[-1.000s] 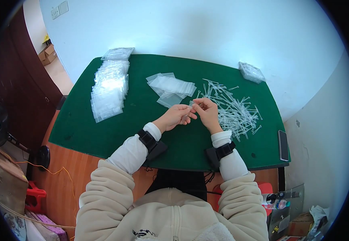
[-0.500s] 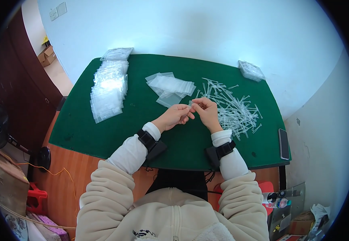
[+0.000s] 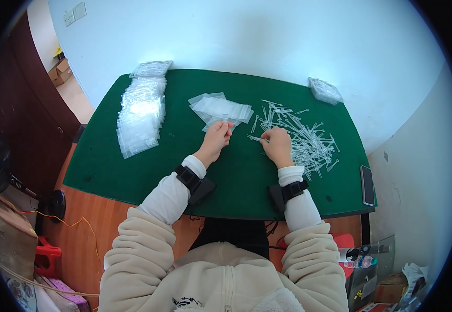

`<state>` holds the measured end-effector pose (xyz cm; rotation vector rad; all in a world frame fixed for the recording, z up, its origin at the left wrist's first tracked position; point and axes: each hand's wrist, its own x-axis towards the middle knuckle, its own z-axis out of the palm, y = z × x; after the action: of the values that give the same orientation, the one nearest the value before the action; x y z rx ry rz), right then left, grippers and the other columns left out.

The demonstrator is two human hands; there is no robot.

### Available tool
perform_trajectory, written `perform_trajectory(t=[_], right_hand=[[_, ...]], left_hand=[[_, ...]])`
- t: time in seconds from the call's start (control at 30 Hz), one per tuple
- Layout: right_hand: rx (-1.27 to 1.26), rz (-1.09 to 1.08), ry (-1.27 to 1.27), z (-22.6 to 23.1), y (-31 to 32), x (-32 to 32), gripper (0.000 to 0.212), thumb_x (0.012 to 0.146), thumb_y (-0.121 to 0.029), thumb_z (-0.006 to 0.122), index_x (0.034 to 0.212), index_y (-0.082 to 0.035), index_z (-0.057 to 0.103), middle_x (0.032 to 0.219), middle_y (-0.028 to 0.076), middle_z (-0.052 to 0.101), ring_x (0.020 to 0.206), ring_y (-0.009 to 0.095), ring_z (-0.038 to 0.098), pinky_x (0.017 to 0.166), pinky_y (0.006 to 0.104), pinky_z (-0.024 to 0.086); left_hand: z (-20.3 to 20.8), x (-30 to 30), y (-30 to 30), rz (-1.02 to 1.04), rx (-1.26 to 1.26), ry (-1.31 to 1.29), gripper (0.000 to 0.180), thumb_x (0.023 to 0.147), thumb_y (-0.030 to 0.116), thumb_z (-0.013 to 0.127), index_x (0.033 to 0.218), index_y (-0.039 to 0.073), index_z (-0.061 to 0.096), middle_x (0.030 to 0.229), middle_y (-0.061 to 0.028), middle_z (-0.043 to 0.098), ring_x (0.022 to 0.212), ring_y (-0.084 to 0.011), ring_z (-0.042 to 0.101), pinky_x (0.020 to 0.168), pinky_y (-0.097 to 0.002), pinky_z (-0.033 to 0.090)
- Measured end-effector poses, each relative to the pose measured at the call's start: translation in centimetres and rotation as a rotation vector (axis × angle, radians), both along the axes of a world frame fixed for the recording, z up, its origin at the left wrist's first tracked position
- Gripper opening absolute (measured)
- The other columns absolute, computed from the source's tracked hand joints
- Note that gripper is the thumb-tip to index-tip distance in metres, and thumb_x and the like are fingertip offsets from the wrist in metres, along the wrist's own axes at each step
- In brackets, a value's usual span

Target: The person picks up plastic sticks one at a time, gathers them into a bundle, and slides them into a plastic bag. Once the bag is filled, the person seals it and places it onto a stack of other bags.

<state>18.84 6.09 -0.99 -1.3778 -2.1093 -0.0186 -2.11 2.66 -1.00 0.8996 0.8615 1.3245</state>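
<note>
Right hand: fingers narrowed to a pinch; a few slender, clear, plastic-looking rods held at the tips, over the green cloth-topped table. Long axis roughly crosswise, free ends pointed left and slightly away from the body; looped end not distinguishable. Left hand: fingers curled narrow; whether film is gripped cannot be told. Hands, together half a second ago, now parted; the shared hold is judged ended, each hand turned to a separate supply. Just beyond the left: flat, clear, rectangular plastic bags, overlapped.
</note>
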Motion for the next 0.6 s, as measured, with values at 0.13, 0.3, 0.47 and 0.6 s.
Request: perform_trajectory(t=[0.13,0.3,0.47,0.6], right_hand=[[-0.002,-0.03,-0.074,-0.14,0.13,-0.03,0.004,0.069,-0.015,0.064,0.066,-0.014,0.066,0.076,0.005,0.061,0.08,0.027,0.056,0.067,0.0401,0.044],[0.012,-0.046,-0.106,-0.51,0.2,-0.13,0.005,0.071,-0.014,0.062,0.066,-0.012,0.063,0.076,0.006,0.06,0.08,0.027,0.055,0.067,0.0414,0.042],[0.047,-0.055,-0.117,-0.77,0.17,-0.37,0.006,0.07,-0.015,0.064,0.07,-0.01,0.06,0.076,0.006,0.057,0.081,0.027,0.053,0.066,0.0412,0.042],[0.125,0.022,-0.083,-0.26,-0.19,-0.79,0.006,0.073,-0.012,0.061,0.071,-0.009,0.056,0.077,0.007,0.056,0.08,0.027,0.052,0.066,0.0416,0.04]], left_hand=[[0.12,0.09,-0.04,-0.017,-0.039,-0.048,0.019,0.095,0.017,0.041,0.099,0.001,0.052,0.073,0.0014,0.047,0.059,-0.0044,0.037,0.051,-0.0183,0.031],[0.38,0.44,-0.2,-0.031,-0.052,-0.008,0.02,0.095,0.017,0.041,0.099,0.002,0.053,0.072,0.0016,0.047,0.059,-0.0045,0.038,0.053,-0.0179,0.033],[0.26,0.7,-0.28,-0.054,-0.02,0.043,0.021,0.095,0.017,0.04,0.099,0.002,0.054,0.072,0.0022,0.048,0.06,-0.0044,0.039,0.054,-0.0178,0.034],[0.2,0.81,-0.25,0.023,0.063,0.139,0.022,0.095,0.017,0.039,0.098,0.002,0.055,0.072,0.0015,0.049,0.062,-0.0045,0.041,0.055,-0.0181,0.035]])
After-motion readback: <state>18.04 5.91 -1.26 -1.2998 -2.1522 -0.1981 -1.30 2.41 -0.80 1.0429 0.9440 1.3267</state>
